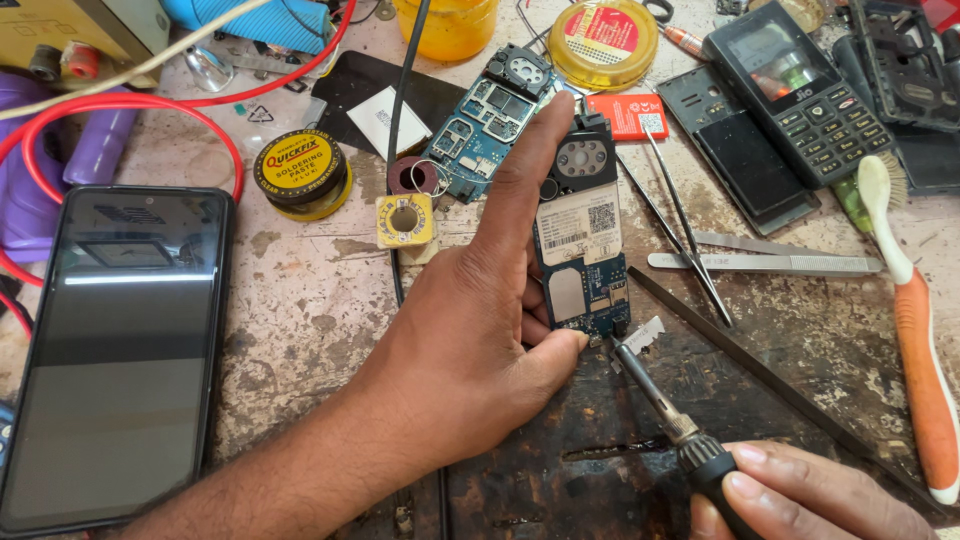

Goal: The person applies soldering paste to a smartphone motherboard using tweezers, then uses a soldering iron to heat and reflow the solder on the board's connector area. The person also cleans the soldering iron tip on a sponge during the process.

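Smartphone (118,350): lies face up at 9 o'clock on the worn surface (300,300), screen dark; its lower corner is cut off by the frame edge.
Red wire (130,105): loops above the smartphone at 10 o'clock; both ends run out of view.
Tin (298,172): round, black and yellow, at 11 o'clock of the left hand.
Left hand (470,340): at centre, forefinger stretched straight, thumb pressed to the lower edge of the circuit board (582,255), pinning it flat; the other fingers are hidden under the palm.
Circuit board: blue, upright at centre, a white label on it; its left edge is covered by the forefinger.
Second board (490,120): at 12 o'clock, partly behind the fingertip.
Soldering iron (655,395): tip touches the circuit board's bottom corner at 5 o'clock.
Right hand (800,495): closed round the iron's black handle, mostly cut off at the bottom.
Tweezers (690,240): at 3 o'clock, just beside the board.
Keypad phone (795,85): at 1 o'clock.
Toothbrush (915,330): orange and white, far right.
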